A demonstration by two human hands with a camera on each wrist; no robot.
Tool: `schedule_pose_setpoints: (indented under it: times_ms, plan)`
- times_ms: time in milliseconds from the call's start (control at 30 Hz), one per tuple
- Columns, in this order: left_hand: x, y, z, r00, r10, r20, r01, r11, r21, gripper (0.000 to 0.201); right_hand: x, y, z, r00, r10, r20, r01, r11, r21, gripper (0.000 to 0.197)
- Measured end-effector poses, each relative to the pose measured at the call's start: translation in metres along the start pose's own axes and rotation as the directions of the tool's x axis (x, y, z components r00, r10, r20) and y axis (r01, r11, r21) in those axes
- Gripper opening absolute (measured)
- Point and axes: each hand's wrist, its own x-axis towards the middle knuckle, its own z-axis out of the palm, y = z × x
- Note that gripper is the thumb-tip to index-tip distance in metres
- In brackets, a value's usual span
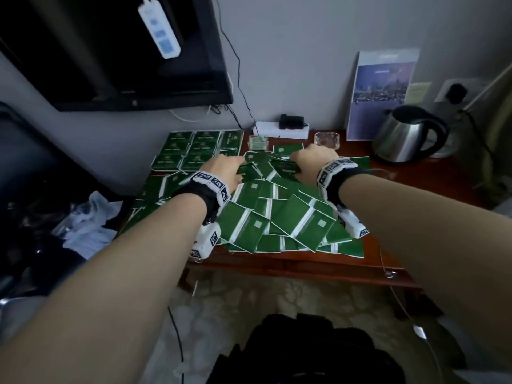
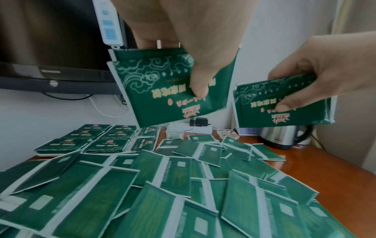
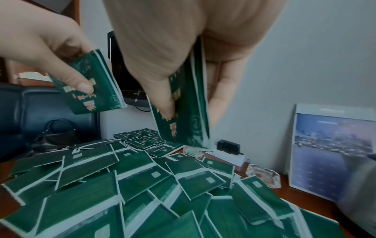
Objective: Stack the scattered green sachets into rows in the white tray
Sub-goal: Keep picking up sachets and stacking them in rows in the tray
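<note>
While both my hands hang over the far end of the loose heap (image 1: 279, 214), each one pinches its own small packet of sachets. My left hand (image 1: 224, 170) has thumb in front and fingers (image 2: 150, 40) behind its bundle (image 2: 173, 90), printed face toward the wrist; my right hand (image 1: 313, 162) clamps its bundle (image 3: 183, 112) the same way, thumb on the print and fingers (image 3: 223, 83) on the back. I judge I hold them edge-down like this so the sachets square up into neat packets before they go to the tray (image 1: 241, 133), and so both faces turn the same way as the rows there.

Most sachets lie back-up across the desk (image 1: 415, 189), overlapping at all angles, on the near side of the tray. Laid in the tray are stacks (image 1: 191, 151), print-up, in rows that fill its left and middle, with a thinner column along its right side. That suggests the job is partly done, with a lot left.

How many sachets each hand holds I cannot count; the edges show several layers, no more. Stacks cover nearly all of the tray, so only a strip of its rim shows. My left forearm hides the heap's left part. Right of the tray stand a small glass holder (image 1: 258, 142) and an ashtray (image 1: 327, 139), their contents too blurred to read. The kettle (image 1: 407, 134) stands well right of the tray.
</note>
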Motion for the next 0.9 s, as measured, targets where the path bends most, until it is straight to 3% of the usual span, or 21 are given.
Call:
schedule_pose_setpoints:
  times_ms: [367,700,900]
  plan:
    - [0.097,-0.122,-0.001,0.999,-0.030,0.043,0.027,0.997,0.066,0.046,0.152,-0.077,-0.005,0.997,-0.072,0.035,0.070,0.997,0.035,0.030]
    - [0.169,-0.203,0.029,0.992,0.040,0.120,-0.046,0.998,0.051,0.026,0.228,-0.124,0.028,0.988,0.096,0.124,-0.102,0.994,0.046,0.025]
    - [0.230,-0.263,0.048,0.975,0.193,0.113,-0.198,0.979,0.040,0.034,0.270,-0.163,0.048,0.952,0.236,0.193,-0.260,0.959,0.111,0.026]
